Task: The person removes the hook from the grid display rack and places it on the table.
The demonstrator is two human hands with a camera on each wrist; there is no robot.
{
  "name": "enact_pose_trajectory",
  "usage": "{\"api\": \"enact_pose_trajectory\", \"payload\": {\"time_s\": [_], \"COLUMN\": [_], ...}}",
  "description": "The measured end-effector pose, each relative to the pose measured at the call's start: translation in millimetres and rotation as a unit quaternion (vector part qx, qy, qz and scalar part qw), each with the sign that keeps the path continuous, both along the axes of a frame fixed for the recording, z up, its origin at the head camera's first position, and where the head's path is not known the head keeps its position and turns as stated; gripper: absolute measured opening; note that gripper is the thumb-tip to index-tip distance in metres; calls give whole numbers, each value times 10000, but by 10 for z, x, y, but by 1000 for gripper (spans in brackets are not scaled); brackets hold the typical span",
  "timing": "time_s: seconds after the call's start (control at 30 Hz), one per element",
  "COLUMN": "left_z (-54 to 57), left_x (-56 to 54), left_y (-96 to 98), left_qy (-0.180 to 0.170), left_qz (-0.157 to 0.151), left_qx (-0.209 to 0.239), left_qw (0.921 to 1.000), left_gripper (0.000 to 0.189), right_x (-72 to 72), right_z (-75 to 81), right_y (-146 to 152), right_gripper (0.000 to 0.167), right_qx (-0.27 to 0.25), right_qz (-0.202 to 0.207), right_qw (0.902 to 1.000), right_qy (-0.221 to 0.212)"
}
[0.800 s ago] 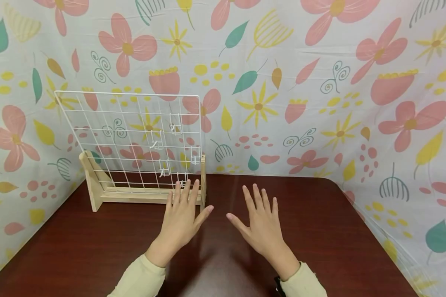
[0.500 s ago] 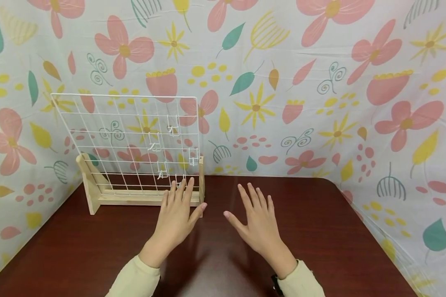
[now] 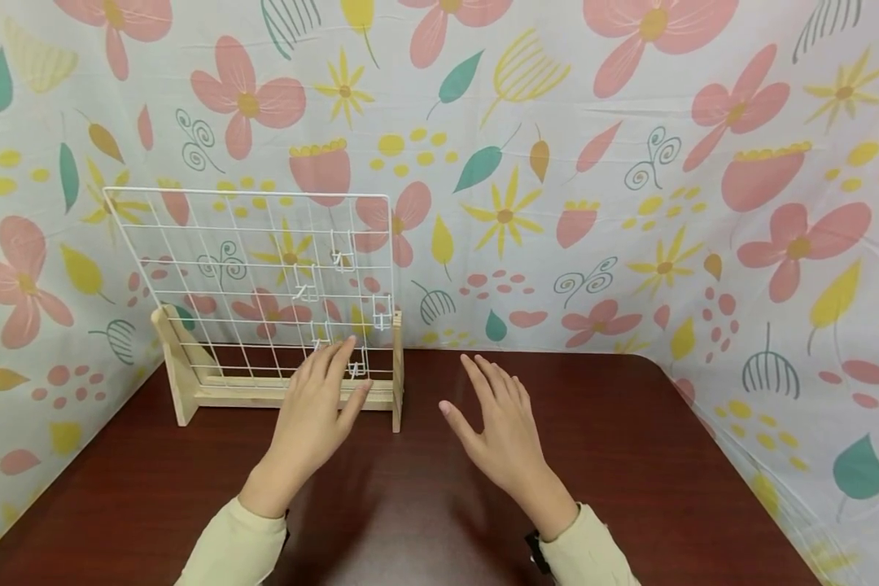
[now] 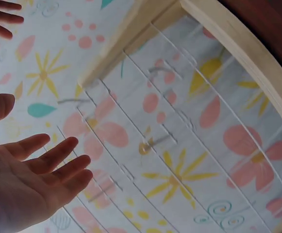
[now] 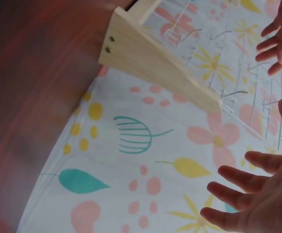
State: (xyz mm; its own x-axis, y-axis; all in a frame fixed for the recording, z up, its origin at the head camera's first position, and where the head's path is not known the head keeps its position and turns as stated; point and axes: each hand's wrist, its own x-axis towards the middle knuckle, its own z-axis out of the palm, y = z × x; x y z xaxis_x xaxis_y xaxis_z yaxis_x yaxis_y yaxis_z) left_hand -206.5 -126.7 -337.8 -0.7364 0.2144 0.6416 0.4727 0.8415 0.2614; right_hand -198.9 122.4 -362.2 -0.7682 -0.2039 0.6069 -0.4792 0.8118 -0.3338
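Observation:
A white wire grid rack (image 3: 247, 294) leans back in a wooden stand (image 3: 264, 396) at the table's left rear. Several white wire hooks (image 3: 342, 260) hang on its right half. My left hand (image 3: 309, 419), holding nothing, hovers in front of the stand's right part and hides some lower wires and one hook in part. To the right of the rack, my right hand (image 3: 504, 431) is held over the table with fingers spread and nothing in it. In the left wrist view the left palm (image 4: 24, 189) faces the grid; the right wrist view has the right fingers (image 5: 238, 194) apart.
The dark red-brown table (image 3: 630, 488) has a rounded far right corner. A floral cloth (image 3: 527, 163) hangs behind it and along both sides. The stand's upright wooden side piece (image 5: 155, 63) shows close in the right wrist view.
My left hand has moved left and its fingers have drawn closer together, uncovering a lower hook. My right hand has shifted slightly, its fingers a little less spread. The rack still stands in place.

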Motion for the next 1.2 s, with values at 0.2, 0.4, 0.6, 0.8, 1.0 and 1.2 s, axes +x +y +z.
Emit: {"api": "enact_pose_trajectory", "payload": {"time_s": [0.2,0.4,0.6,0.8,1.0,1.2], "left_z": [61,117,189,242,283,326], "left_x": [-31,-68,-137,-197,-236,-313], "left_y": [-160,-362,-561,-738,-920,-1113], "left_qy": [553,960,1274,1458,1721,2110], "left_qz": [-13,7,1,-38,109,319], "left_qx": [210,473,691,1032,1495,1893], "left_qw": [9982,9943,9894,9839,9736,9584], "left_gripper": [52,48,46,44,40,35], "right_x": [-28,-66,-107,-152,-209,-256], "right_z": [29,51,86,134,162,180], "right_y": [-52,-113,-165,-230,-307,-352], "right_gripper": [63,60,57,55,53,51], "right_qx": [-168,-288,-495,-747,-961,-1187], "right_qz": [289,467,563,647,804,902], "right_qw": [9994,9982,9964,9941,9909,9876], "right_qy": [85,252,391,441,502,489]}}
